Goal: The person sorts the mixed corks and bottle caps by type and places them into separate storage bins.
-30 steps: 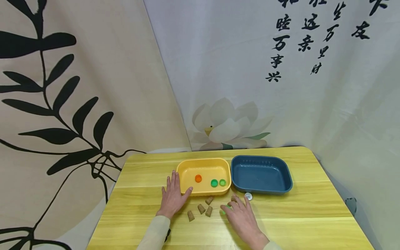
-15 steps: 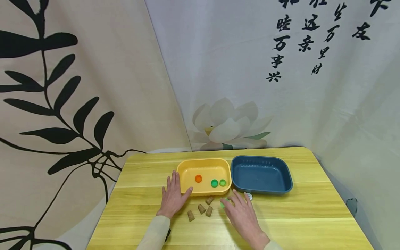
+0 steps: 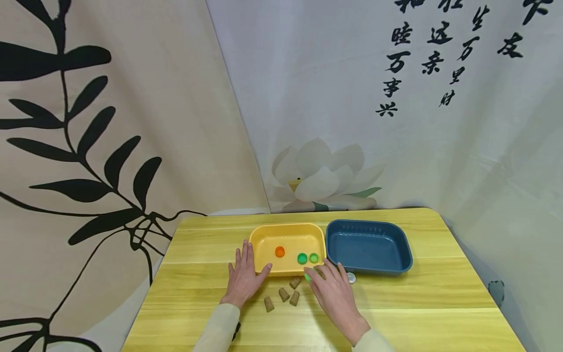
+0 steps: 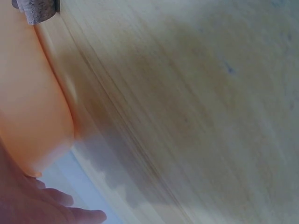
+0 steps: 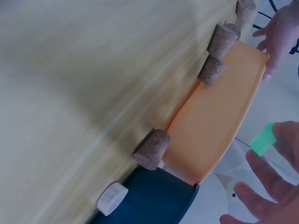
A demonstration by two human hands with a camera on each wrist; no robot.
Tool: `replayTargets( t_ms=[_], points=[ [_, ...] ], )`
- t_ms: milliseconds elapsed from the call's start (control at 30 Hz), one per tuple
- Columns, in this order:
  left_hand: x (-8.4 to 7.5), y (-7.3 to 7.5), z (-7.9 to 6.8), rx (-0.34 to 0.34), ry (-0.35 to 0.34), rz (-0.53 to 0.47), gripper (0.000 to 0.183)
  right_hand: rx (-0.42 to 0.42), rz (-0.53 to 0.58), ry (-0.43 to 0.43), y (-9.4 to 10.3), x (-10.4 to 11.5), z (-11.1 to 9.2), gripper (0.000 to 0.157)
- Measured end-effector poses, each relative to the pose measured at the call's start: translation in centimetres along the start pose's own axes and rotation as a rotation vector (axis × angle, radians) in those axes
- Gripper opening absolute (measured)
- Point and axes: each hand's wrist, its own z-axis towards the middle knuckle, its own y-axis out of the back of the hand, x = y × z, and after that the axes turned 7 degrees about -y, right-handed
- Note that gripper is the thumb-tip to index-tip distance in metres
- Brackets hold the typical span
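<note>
My right hand (image 3: 336, 298) pinches a small green bottle cap (image 5: 264, 139) between thumb and index finger, just over the front right corner of the yellow tray (image 3: 288, 273). The other fingers spread out past the cap. My left hand (image 3: 243, 278) rests at the tray's left end, fingers straight along the rim and thumb at the front edge. Inside the tray lie an orange cap (image 3: 279, 252), a dark green cap (image 3: 302, 258) and a light green cap (image 3: 313, 257).
Several corks (image 3: 283, 294) lie before the yellow tray. One more cork (image 5: 153, 149), hidden by the right hand in the head view, is near the blue tray (image 3: 368, 269). A white cap (image 3: 351, 277) lies at the blue tray's front edge.
My right hand has lifted the green cap from the table and moved it forward and slightly left to the yellow tray's edge. The left hand has stayed in place.
</note>
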Motion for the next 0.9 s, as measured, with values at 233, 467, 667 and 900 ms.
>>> replayTargets(
  t_ms=[233, 467, 667, 900],
  points=[
    [0.0, 0.0, 0.0, 0.010, 0.006, 0.005, 0.104, 0.032, -0.005, 0.008, -1.2, 0.8, 1.9, 0.039],
    [0.0, 0.0, 0.0, 0.020, 0.017, 0.008, 0.105, 0.053, -0.015, 0.012, -2.4, 1.9, 3.5, 0.039],
    [0.0, -0.1, 0.1, 0.021, 0.018, 0.012, 0.105, 0.047, -0.011, 0.019, -3.4, 2.5, 4.4, 0.035],
    [-0.1, 0.0, 0.0, 0.025, 0.018, 0.001, 0.105, 0.043, -0.018, 0.007, -4.4, 2.5, 5.0, 0.033]
  ],
)
